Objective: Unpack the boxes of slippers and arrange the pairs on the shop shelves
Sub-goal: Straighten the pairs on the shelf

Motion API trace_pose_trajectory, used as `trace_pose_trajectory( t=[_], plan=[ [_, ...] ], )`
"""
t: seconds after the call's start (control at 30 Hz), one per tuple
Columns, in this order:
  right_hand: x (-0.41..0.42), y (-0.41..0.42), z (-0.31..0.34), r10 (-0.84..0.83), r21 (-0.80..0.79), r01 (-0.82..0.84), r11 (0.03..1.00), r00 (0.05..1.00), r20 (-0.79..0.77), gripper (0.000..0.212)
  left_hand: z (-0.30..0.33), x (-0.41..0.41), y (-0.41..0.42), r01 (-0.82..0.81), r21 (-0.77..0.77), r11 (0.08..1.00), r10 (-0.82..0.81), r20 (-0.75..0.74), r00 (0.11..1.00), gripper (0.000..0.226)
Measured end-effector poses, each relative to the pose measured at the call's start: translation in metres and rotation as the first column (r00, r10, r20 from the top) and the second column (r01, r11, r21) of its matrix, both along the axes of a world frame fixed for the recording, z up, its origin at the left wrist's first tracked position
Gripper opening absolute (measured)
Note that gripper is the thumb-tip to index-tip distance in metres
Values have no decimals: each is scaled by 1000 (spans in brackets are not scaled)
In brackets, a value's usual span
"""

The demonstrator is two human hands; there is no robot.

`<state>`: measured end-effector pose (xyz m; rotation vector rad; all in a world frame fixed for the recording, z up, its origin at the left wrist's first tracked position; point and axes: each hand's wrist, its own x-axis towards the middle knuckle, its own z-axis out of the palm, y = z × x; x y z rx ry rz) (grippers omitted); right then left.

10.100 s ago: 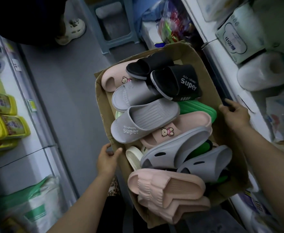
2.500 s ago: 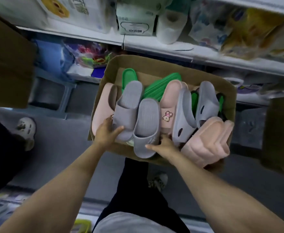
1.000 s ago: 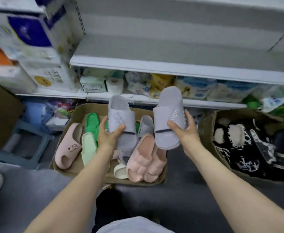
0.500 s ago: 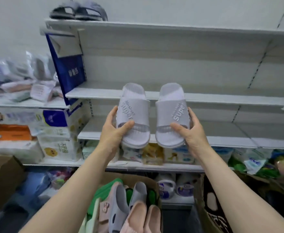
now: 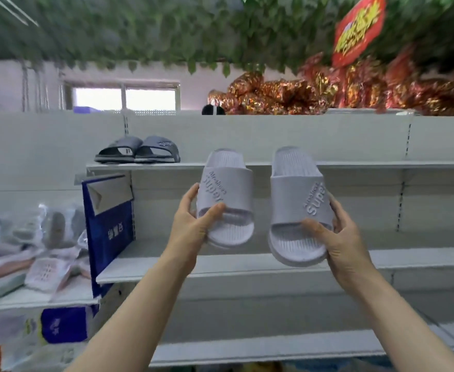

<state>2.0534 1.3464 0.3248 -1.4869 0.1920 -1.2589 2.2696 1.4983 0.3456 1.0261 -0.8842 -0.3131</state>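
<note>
I hold a pair of pale lilac slippers with raised "Super" lettering up in front of the white shelves. My left hand (image 5: pixel 191 224) grips the left slipper (image 5: pixel 227 194) by its heel end, thumb across the strap. My right hand (image 5: pixel 341 237) grips the right slipper (image 5: pixel 297 200) the same way, a little lower. Both slippers point toes-up, level with the top shelf (image 5: pixel 368 165). A dark grey pair of slippers (image 5: pixel 137 150) stands on that shelf at its left end. The boxes of slippers are out of view below.
Below the top shelf run two more white shelves (image 5: pixel 247 261). A blue bag (image 5: pixel 108 226) hangs at their left end. Wrapped goods (image 5: pixel 27 251) crowd the left shelving. Red-gold foil packs (image 5: pixel 328 89) and hanging green leaves sit above.
I have raised both slippers from the level of the middle shelves up to the top shelf, and my view has tilted upward so the box has dropped out of sight.
</note>
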Motion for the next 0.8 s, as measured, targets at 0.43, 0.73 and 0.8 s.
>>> trace_pose_trajectory(
  t=[0.43, 0.73, 0.8],
  plan=[
    [52, -25, 68, 35, -93, -29, 995, 997, 62, 99, 94, 122, -80, 47, 67, 997, -33, -188, 982, 39],
    [77, -60, 90, 81, -113, -77, 991, 996, 33, 115, 119, 138, -88, -20, 224, 974, 69, -213, 975, 42],
    [84, -69, 97, 88, -113, -85, 990, 996, 14, 114, 126, 134, -83, -58, 319, 946, 117, -168, 979, 51]
  ],
)
